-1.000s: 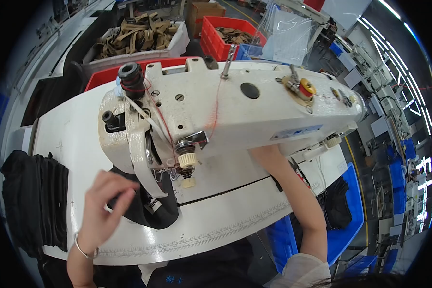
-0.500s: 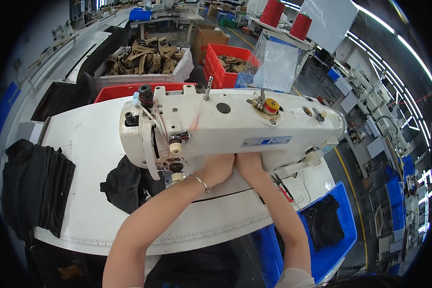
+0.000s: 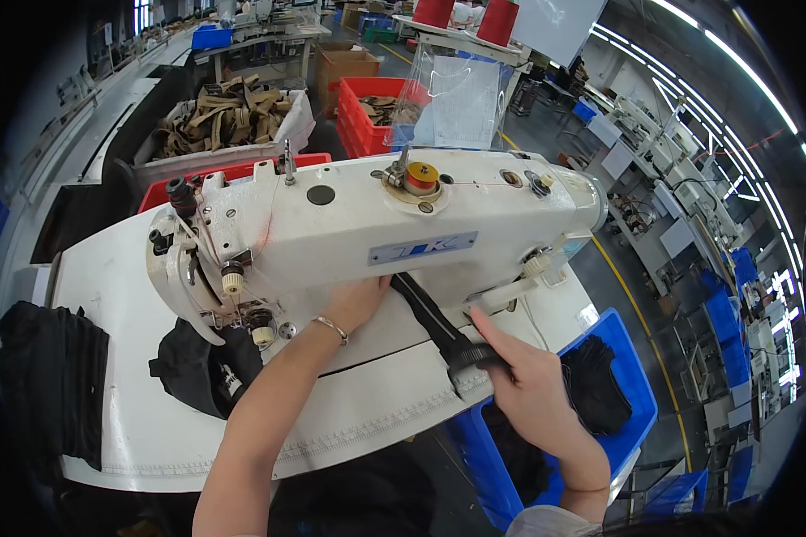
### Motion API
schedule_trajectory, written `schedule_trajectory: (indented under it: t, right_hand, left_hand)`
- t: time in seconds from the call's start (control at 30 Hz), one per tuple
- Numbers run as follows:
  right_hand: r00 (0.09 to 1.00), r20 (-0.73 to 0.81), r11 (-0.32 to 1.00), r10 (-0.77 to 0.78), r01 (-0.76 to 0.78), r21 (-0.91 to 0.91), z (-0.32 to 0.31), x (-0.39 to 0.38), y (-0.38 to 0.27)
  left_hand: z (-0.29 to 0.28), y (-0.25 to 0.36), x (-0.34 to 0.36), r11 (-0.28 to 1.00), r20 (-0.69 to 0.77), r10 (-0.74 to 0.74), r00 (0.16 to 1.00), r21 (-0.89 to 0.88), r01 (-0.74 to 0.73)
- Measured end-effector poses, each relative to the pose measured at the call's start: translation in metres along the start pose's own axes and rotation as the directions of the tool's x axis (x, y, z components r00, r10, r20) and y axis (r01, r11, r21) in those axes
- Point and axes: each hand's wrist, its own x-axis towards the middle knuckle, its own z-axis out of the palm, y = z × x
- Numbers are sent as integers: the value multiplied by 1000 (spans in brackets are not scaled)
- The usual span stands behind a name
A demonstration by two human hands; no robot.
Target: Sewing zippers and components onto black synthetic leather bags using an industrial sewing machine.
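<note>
Apparently midway, the cloth [image 3: 195, 367] lay under the left end of the machine [image 3: 349, 219], seemingly unfinished. The right hand [image 3: 535, 387] gripped a strap [image 3: 432, 320] over the worktop [image 3: 358, 400]; the left hand [image 3: 356, 302] reached beneath the machine, its grip indiscernible. The stack [image 3: 52, 385] at left was presumably unworked.

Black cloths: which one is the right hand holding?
The long grey-striped strip in the right hand; the left stack, bundle beside it and pile in the blue bin lie unheld.

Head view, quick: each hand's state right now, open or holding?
Left hand: cannot be told, fingers hidden by the sewing machine.
Right hand: closed, holding the black strap.
</note>
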Motion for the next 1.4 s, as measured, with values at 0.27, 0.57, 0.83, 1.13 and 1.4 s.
schedule_trajectory:
  t: [0.27,0.57,0.83,1.13,1.4]
  right_hand:
    - [717,665,447,209,-675,587,-10,-41,-38]
    - [517,811,456,-274,-673,583,71,-34,-92]
    - [892,337,461,-301,-173,870,124,-43,-149]
    - [992,49,537,-120,23,843,132,-52,-166]
    - [977,-167,507,-130,211,836,143,-60,-173]
  left_hand:
    - [-102,76,-102,679,550,259,794,-688,255]
    - [-200,68,-270,121,624,-149,767,-758,641]
    - [-211,58,-311,635,-251,-388,887,-770,60]
    - [-207,64,-309,691,-233,-347,909,-718,80]
    - [-192,73,-311,421,-197,-407,892,-907,-8]
